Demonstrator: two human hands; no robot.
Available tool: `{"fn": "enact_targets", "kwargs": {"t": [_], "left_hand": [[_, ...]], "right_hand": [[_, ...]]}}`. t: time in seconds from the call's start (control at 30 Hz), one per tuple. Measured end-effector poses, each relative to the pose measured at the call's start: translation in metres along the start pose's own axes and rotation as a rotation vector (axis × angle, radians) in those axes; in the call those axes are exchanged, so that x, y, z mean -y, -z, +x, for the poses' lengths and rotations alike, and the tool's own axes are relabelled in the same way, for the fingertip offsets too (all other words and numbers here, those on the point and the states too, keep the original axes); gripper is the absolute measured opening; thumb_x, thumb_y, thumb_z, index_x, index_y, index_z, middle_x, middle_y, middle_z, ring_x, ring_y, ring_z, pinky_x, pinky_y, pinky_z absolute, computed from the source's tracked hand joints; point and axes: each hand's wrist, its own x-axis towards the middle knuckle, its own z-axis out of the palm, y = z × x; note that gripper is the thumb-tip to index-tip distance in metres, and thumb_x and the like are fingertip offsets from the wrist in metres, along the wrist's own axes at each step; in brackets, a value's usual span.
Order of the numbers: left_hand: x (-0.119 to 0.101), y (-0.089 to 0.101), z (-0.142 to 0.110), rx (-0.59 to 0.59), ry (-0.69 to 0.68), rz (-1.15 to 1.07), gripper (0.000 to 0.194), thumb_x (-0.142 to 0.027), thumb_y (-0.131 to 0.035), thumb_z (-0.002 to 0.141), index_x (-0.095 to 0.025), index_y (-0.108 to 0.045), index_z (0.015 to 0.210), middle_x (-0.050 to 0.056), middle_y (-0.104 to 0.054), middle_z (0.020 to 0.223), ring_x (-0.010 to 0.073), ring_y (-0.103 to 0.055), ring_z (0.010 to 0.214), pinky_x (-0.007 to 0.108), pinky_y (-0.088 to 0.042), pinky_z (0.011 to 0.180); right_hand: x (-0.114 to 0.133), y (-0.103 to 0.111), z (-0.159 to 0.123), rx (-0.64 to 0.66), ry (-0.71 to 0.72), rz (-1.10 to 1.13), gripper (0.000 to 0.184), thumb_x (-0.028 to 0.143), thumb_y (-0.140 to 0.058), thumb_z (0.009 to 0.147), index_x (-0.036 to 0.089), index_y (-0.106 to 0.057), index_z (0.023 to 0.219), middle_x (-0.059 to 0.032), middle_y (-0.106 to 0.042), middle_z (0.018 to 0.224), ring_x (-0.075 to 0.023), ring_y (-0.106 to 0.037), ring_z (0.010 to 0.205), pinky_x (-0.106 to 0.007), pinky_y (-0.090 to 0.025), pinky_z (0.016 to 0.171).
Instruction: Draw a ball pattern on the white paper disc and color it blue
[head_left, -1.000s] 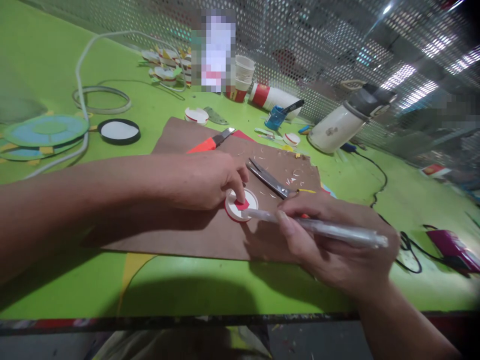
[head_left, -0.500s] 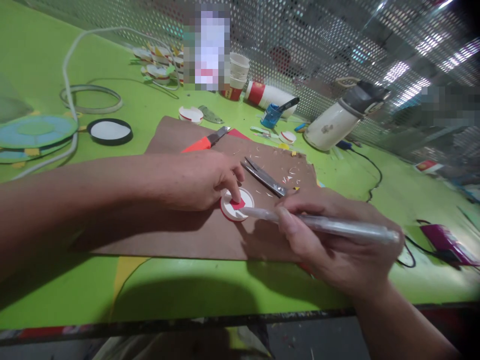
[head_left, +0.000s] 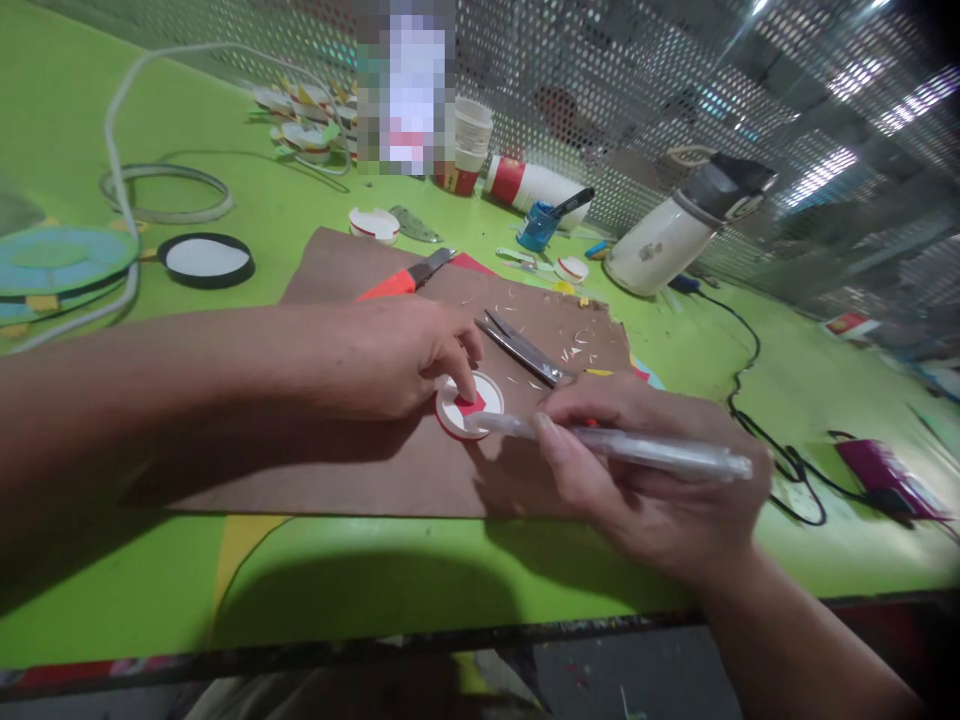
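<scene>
A small white disc with a red rim and a red shape on top (head_left: 486,397) lies on a brown cardboard sheet (head_left: 352,470). My left hand (head_left: 397,352) rests curled beside the disc, its fingertips pressing down on the red shape. My right hand (head_left: 645,480) grips a clear pen (head_left: 660,452) whose tip touches the disc's near edge. A pair of scissors (head_left: 521,348) lies shut on the cardboard just behind my right hand. An orange utility knife (head_left: 405,277) sits at the cardboard's far edge.
On the green table stand a white thermos (head_left: 675,235), paper cups (head_left: 469,145), a blue pot with a brush (head_left: 541,228), a black-rimmed disc (head_left: 207,259) and a blue ring (head_left: 60,260). A black cable (head_left: 757,400) runs right to a magenta device (head_left: 885,478). Perforated metal screens the back.
The view has drifted slightly, so everything sits a little further left. Both hands keep their hold on the disc and the pen, the pen tip staying on the disc.
</scene>
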Motion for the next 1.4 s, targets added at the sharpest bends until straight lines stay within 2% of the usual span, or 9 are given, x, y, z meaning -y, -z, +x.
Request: {"fn": "enact_targets", "kwargs": {"t": [0.13,0.23,0.33,0.5,0.73,1.0,1.13,1.27,1.4], "left_hand": [[0.003,0.000,0.001,0.012,-0.029,0.001,0.042,-0.007,-0.067,0.108,-0.032,-0.101,0.111,0.004,-0.086,0.153,0.0273,-0.082,0.126,0.036,-0.061,0.106],[0.005,-0.002,0.000,-0.011,-0.051,-0.010,0.042,-0.008,-0.066,0.108,-0.032,-0.101,0.111,0.005,-0.086,0.153,0.0274,-0.083,0.124,0.036,-0.062,0.107],[0.005,-0.004,-0.002,-0.046,-0.060,-0.016,0.044,-0.008,-0.065,0.108,-0.033,-0.101,0.109,0.004,-0.088,0.149,0.0259,-0.083,0.118,0.035,-0.062,0.102],[0.002,-0.004,-0.003,-0.037,-0.043,-0.034,0.042,-0.009,-0.067,0.110,-0.032,-0.101,0.110,0.004,-0.088,0.150,0.0240,-0.083,0.114,0.033,-0.058,0.096],[0.003,-0.002,-0.003,-0.030,-0.032,-0.046,0.042,-0.010,-0.067,0.111,-0.034,-0.101,0.109,0.003,-0.087,0.150,0.0253,-0.083,0.118,0.033,-0.057,0.097],[0.005,-0.006,-0.003,-0.043,-0.058,-0.076,0.044,-0.012,-0.062,0.112,-0.033,-0.101,0.113,0.002,-0.088,0.147,0.0239,-0.082,0.110,0.031,-0.056,0.094],[0.003,-0.002,-0.002,-0.025,-0.057,-0.075,0.043,-0.014,-0.062,0.112,-0.034,-0.100,0.111,0.001,-0.089,0.144,0.0232,-0.082,0.109,0.031,-0.056,0.093],[0.005,0.003,0.000,0.038,-0.060,-0.070,0.037,-0.015,-0.063,0.109,-0.030,-0.097,0.106,0.004,-0.086,0.150,0.0266,-0.083,0.118,0.033,-0.061,0.099],[0.011,0.001,-0.003,0.009,-0.081,-0.155,0.029,-0.016,-0.065,0.100,-0.027,-0.091,0.109,0.006,-0.083,0.158,0.0290,-0.081,0.128,0.036,-0.065,0.109]], "right_hand": [[-0.001,0.001,0.000,-0.003,0.004,-0.016,0.021,0.010,-0.085,0.092,0.029,-0.077,0.084,0.0047,-0.085,0.073,-0.0131,-0.074,0.051,-0.024,-0.060,0.052],[-0.001,0.002,0.000,-0.002,-0.016,0.004,0.024,0.008,-0.084,0.091,0.029,-0.076,0.085,0.0085,-0.078,0.064,-0.0109,-0.066,0.044,-0.023,-0.055,0.048],[0.001,0.004,0.000,-0.011,-0.034,0.002,0.024,0.006,-0.081,0.089,0.028,-0.076,0.083,0.0102,-0.070,0.056,-0.0093,-0.058,0.040,-0.022,-0.050,0.044],[0.000,0.003,0.000,-0.058,-0.044,-0.009,0.022,0.009,-0.081,0.089,0.029,-0.076,0.081,0.0100,-0.070,0.056,-0.0099,-0.055,0.039,-0.023,-0.045,0.041],[-0.002,0.004,0.000,-0.076,-0.074,-0.016,0.023,0.008,-0.078,0.086,0.029,-0.075,0.080,0.0090,-0.070,0.056,-0.0112,-0.055,0.038,-0.025,-0.044,0.041],[-0.001,0.004,-0.004,-0.227,-0.144,-0.055,0.016,0.015,-0.079,0.086,0.028,-0.078,0.077,0.0066,-0.073,0.062,-0.0119,-0.060,0.046,-0.027,-0.044,0.044],[-0.003,0.004,-0.005,-0.250,-0.138,-0.071,0.018,0.015,-0.081,0.088,0.029,-0.078,0.079,0.0053,-0.074,0.063,-0.0136,-0.060,0.048,-0.030,-0.045,0.047],[-0.010,0.004,-0.003,-0.274,-0.122,-0.055,0.018,0.014,-0.081,0.092,0.029,-0.079,0.083,0.0039,-0.081,0.071,-0.0146,-0.067,0.054,-0.031,-0.050,0.052],[-0.020,0.003,0.002,-0.331,-0.102,-0.023,0.017,0.012,-0.079,0.091,0.026,-0.078,0.083,0.0047,-0.079,0.069,-0.0132,-0.067,0.052,-0.027,-0.050,0.051]]}}
